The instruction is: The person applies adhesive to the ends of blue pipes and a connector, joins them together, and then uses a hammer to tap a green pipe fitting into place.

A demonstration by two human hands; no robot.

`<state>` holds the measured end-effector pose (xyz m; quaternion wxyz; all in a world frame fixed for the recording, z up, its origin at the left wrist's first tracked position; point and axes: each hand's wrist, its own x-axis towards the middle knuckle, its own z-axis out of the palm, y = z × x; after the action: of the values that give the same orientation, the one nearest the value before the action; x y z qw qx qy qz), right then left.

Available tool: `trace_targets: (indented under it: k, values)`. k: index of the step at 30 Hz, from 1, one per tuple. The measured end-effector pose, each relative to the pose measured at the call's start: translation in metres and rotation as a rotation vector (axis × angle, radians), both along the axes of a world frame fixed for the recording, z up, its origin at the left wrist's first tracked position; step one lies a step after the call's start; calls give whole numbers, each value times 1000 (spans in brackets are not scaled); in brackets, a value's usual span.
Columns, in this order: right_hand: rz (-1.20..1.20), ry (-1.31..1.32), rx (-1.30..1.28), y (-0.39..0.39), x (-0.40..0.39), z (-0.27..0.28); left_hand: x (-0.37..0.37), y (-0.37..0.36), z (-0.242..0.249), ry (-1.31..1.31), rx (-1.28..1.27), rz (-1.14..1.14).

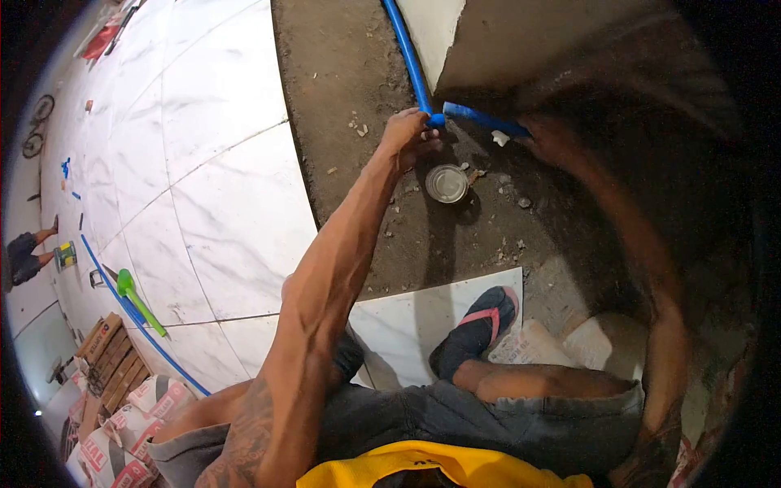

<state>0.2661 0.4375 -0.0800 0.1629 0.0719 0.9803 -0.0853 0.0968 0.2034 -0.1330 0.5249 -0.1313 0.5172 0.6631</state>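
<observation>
My left hand (pixel 407 135) is closed around the lower end of a long blue pipe (pixel 410 53), which runs down from the top of the view. A short blue end piece (pixel 437 119), perhaps an elbow fitting, points right from those fingers. In shadow, my right hand (pixel 551 141) grips a second blue pipe (pixel 486 119). Its paler tip lies just right of the end piece, with a small gap between them. Below, a round metal can (pixel 447 185) stands on the bare dirt. A small white scrap (pixel 500 138) shows just under the second pipe.
White marbled tiles (pixel 236 187) cover the left floor, bordering rough dirt (pixel 325 73). A wall corner (pixel 435 41) rises ahead. Left lie a green tool (pixel 138 302), a long blue pipe (pixel 154 342), a wooden crate (pixel 114 366) and printed bags (pixel 122 439). Another person (pixel 28 252) is at far left.
</observation>
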Motion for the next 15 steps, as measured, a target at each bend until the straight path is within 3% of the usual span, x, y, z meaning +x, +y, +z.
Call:
trace_targets:
  k: [11,15]
  values:
    - [-120,38,-144,-53,1,65,-3,-18,-1,29,47,-37]
    - [-327,0,-399,-81,-5,85,27,-31,15,160,240,121]
